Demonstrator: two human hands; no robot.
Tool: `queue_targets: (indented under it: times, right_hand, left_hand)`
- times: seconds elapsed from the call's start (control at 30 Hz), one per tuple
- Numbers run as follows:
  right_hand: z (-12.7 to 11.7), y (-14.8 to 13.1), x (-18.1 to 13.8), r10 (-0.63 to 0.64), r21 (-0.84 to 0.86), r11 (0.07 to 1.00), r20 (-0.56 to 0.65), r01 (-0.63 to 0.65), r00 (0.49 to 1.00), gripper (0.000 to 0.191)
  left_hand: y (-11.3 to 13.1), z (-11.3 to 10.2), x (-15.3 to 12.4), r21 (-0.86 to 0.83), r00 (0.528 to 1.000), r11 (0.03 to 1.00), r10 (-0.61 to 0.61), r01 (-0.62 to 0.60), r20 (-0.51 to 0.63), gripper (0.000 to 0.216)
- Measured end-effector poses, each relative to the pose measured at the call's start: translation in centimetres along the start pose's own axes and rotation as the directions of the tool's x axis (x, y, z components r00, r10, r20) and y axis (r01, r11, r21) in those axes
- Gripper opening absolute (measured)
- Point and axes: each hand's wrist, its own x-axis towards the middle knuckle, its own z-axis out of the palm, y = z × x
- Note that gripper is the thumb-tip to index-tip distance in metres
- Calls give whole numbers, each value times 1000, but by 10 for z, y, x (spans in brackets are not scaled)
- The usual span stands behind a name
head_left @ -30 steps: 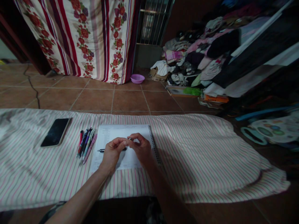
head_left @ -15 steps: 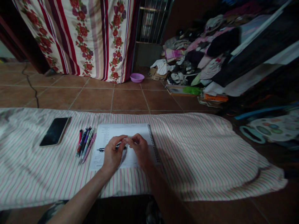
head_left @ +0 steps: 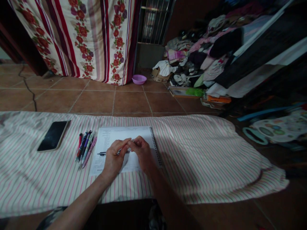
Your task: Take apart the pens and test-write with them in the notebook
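Above a white spiral-bound notebook [head_left: 141, 163], my left hand [head_left: 115, 156] and my right hand [head_left: 141, 151] meet fingertip to fingertip. Both are closed in a pinch around something small and thin, mostly hidden by the fingers; I cannot make out what it is. A dark pen [head_left: 102, 154] lies across the page, partly covered by my left hand. Left of the notebook, several pens [head_left: 86, 148] in red, black, purple and pink lie side by side in a bunch.
A phone [head_left: 54, 135] with a dark screen lies further left on the striped cloth [head_left: 203, 153]. Beyond the cloth are the tiled floor [head_left: 96, 99], a purple basin [head_left: 139, 79], a floral curtain [head_left: 96, 41] and a heap of clothes [head_left: 199, 57].
The whole view has shifted slightly, moving things a little to the left. My hands stay pinched together over the notebook, with the fingers slightly shifted.
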Motion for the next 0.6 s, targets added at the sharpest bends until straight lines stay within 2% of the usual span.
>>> queue_targets:
  times: [0.4,0.6]
  right_hand:
    - [2,1,-1,85,151,984,78,-96,993,33]
    - [4,1,-2,8,107,994,30,-11,1000,30]
  left_hand:
    - [-5,2,1,-69,999,996,-50,50,-5,16]
    - [-4,2,-1,-36,998,999,-24,22,-55,15]
